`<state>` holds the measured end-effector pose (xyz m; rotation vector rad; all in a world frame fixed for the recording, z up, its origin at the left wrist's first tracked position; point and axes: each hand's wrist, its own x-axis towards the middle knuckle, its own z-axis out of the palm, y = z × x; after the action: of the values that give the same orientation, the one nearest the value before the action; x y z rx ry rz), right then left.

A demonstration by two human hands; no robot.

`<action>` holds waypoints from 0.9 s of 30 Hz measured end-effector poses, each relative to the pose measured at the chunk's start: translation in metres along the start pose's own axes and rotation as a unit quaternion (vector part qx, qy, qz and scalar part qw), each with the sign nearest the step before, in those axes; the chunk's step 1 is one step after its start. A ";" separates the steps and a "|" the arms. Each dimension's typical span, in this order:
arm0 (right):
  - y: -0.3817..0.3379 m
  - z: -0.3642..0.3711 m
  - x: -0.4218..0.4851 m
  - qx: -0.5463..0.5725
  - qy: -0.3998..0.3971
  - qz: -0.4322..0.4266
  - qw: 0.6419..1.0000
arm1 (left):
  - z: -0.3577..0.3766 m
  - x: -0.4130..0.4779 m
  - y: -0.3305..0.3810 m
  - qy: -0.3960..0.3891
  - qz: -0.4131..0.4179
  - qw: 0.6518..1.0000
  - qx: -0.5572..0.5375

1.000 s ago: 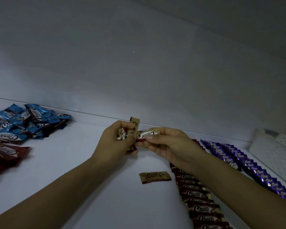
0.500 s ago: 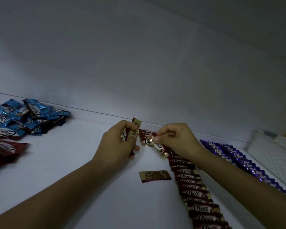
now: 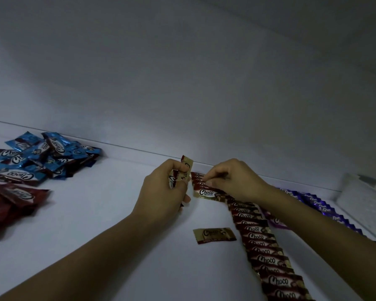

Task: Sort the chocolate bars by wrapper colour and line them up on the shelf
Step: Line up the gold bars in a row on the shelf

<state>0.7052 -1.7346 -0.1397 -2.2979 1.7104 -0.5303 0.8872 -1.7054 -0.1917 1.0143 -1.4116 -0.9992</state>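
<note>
White shelf [image 3: 96, 224], left hand [image 3: 161, 196] around gold bars [image 3: 186, 168], right hand [image 3: 237, 181] pinching one gold bar [image 3: 206, 193]; basket [image 3: 365, 198] contents unseen.

Forearms outstretched, left hand [image 3: 161, 192] curls its grip round gold bars [image 3: 186, 166], right hand [image 3: 234, 181] pinches a bar [image 3: 206, 193].

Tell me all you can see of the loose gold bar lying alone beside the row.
The loose gold bar has a shiny foil-like wrapper with dark Choco lettering, a dark red strip along its near edge and crimped ends. It lies flat on the white shelf, close beside the maroon row; no hand touches it.
</note>
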 end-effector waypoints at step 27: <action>-0.016 -0.012 -0.047 -0.010 -0.187 -0.068 0.980 | -0.001 0.001 0.004 0.010 0.006 1.000 0.008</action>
<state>0.7025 -1.6844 -0.1293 -2.3546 1.3953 -0.0912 0.8879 -1.7055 -0.1875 1.0232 -1.4103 -0.9684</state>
